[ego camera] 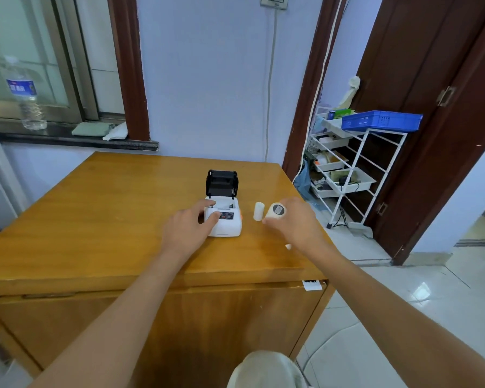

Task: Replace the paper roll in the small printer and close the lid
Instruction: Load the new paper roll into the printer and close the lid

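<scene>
A small white printer (226,226) sits on the wooden table (95,208) with its black lid (221,182) standing open at the back. My left hand (189,224) grips the printer's left side, fingers over its top edge. To the right, my right hand (297,223) holds a fat white paper roll (275,212) with a grey label on its end, resting on or just above the table. A thin white roll core (258,210) stands upright between the printer and that roll.
A white wire rack (359,163) with trays and a blue basket (381,120) stands right of the table by a dark door. A water bottle (25,93) is on the windowsill at the left. A small white piece (288,246) lies by my right wrist.
</scene>
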